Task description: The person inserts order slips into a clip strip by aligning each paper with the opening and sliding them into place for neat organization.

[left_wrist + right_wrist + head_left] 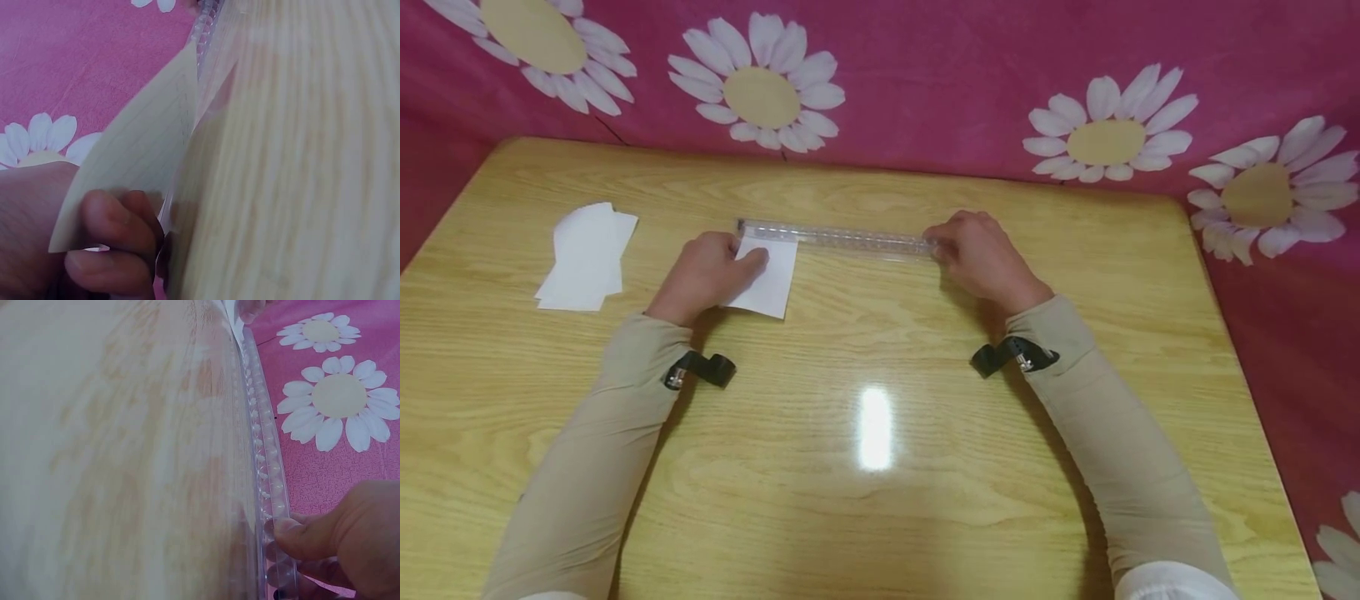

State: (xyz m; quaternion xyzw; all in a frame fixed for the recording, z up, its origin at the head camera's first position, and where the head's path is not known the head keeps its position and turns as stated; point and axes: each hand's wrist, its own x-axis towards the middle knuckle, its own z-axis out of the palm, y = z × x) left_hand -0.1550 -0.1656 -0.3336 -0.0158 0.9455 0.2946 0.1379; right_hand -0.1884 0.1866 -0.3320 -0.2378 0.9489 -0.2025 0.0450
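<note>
A long, clear plastic strip point(850, 239) with a row of round bumps lies crosswise between the two hands, near the back of the table. My right hand point(981, 254) pinches its right end between thumb and fingers; the bumps on the strip point(269, 456) show well in the right wrist view. My left hand point(703, 279) holds a small white paper sheet point(778, 279), thumb on top, at the strip's left end. In the left wrist view the paper point(140, 137) stands tilted against curled fingers point(112, 215). Whether those fingers also grip the strip is hidden.
A small pile of white paper pieces point(587, 258) lies on the wooden table point(820, 517) to the left. Behind the table hangs a pink cloth point(925, 83) with white flowers. Each wrist wears a black strap point(700, 368).
</note>
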